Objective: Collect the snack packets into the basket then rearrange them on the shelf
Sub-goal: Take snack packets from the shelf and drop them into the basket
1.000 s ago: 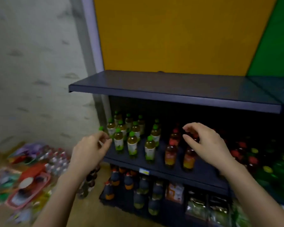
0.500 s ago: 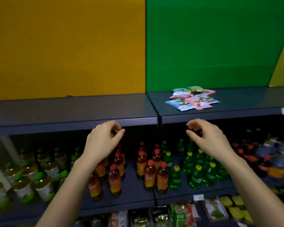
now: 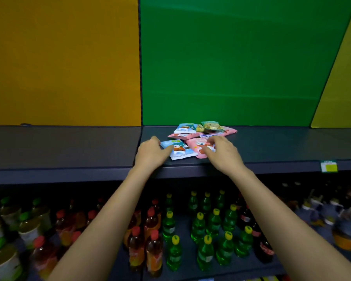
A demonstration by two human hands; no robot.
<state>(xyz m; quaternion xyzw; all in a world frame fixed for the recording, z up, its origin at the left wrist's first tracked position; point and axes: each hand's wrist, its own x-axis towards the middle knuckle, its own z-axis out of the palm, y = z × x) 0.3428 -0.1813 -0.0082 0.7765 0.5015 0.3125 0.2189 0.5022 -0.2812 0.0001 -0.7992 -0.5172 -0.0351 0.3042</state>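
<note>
Left hand point(image 3: 153, 153) curls its fingers at the blue packet point(image 3: 179, 151); right hand point(image 3: 221, 154) curls over the pink packet point(image 3: 198, 144). I cannot tell whether either grips. Loosely piled near the shelf point(image 3: 276, 148) edge, the packets may slip onto the bottles point(image 3: 208, 230) below.

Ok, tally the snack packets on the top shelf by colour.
Blue-and-white packets: 3, one mostly covered
Pink packets: 3
Yellow-green packets: 1
Total: 7 showing; the pile overlaps, so more could be hidden.
</note>
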